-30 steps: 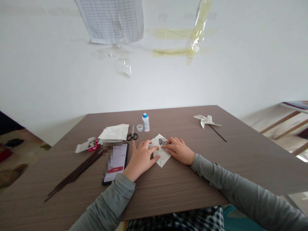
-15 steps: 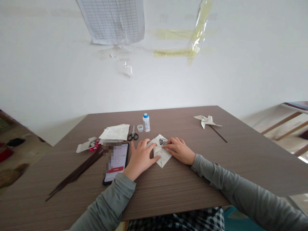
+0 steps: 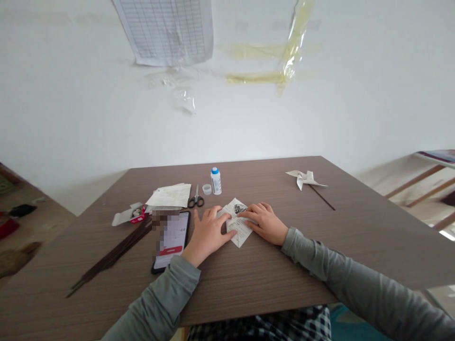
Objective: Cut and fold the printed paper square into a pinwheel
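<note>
A square of printed paper [image 3: 239, 233] lies on the brown table with one corner toward me. Crease lines and a small dark picture show on it. My left hand [image 3: 209, 230] rests at its left edge, thumb and fingers spread, the thumb on the sheet. From the other side my right hand [image 3: 266, 222] lies palm down over the paper's right part, its fingers stretched toward the middle and touching it. Neither hand is closed round anything.
Left of my hands are a phone [image 3: 174, 244], dark thin sticks [image 3: 110, 257], a small red box [image 3: 137, 214] and stacked paper [image 3: 170, 195]. Behind stand scissors [image 3: 196, 199], a clear cap [image 3: 206, 189] and a blue-capped white bottle [image 3: 216, 182]. A paper pinwheel [image 3: 305, 179] lies right.
My right hand's fingers have shifted slightly on the paper, now lying flatter across it. The left hand and the paper stay in place.
</note>
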